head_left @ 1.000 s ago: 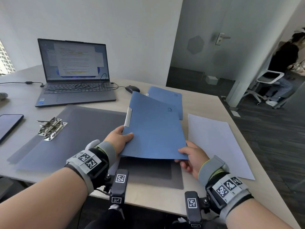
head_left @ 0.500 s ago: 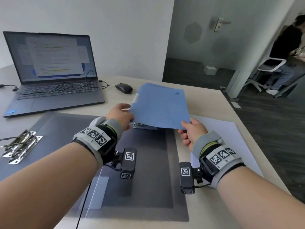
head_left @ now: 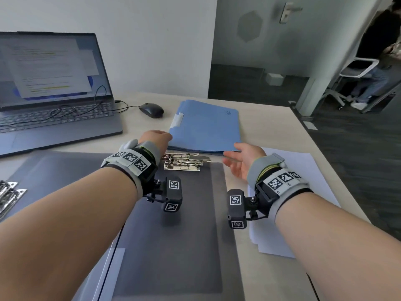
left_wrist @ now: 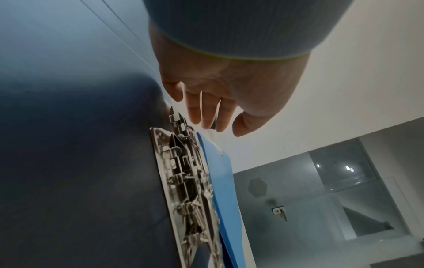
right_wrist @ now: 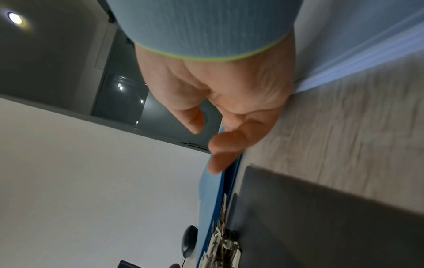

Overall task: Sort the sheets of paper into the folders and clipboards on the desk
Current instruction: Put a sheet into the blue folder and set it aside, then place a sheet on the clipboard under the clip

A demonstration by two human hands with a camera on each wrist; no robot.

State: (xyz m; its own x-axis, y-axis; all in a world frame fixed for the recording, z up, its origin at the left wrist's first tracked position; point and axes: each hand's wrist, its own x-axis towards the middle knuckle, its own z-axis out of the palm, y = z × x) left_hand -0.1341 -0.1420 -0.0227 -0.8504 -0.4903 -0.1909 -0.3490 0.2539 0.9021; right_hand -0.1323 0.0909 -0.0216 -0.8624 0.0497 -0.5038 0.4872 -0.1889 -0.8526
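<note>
From the head view, the flat blue paper folders (head_left: 206, 127) lie stacked and closed on the pale wood-grain bench (head_left: 271, 131), beyond the dark grey clipboard (head_left: 173, 213) and touching the far edge of its silver metal clip (head_left: 183, 162). The left hand (head_left: 155, 137) sits at the near left corner of the stack, its fingers hidden behind the back of the hand here, so contact cannot be told. The right hand (head_left: 243, 159) is at the near right corner, palm turned inward and fingers spread loosely, holding nothing, the fingertips just beside the folder's near edge. White sheets of paper (head_left: 303, 192) lie on the bench under and to the right of the right wrist. An open grey laptop (head_left: 54, 105) and a black computer mouse (head_left: 151, 110) stand at the far left, and a second silver clip (head_left: 8, 196) shows at the left edge. From the left wrist view, the left hand (left_wrist: 220, 87) hangs with straight, relaxed fingers (left_wrist: 195, 112) gripping nothing; their tips are just above the end of the clip (left_wrist: 185, 190) and the corner of the blue folders (left_wrist: 224, 181), apart from both. From the right wrist view, the right hand (right_wrist: 220, 94) is likewise slack and holds nothing; its lower fingers (right_wrist: 220, 163) lie against or just beside the edge of the folders (right_wrist: 211, 190), though true contact is unclear through the blur, with the clipboard (right_wrist: 309, 226) close by.
</note>
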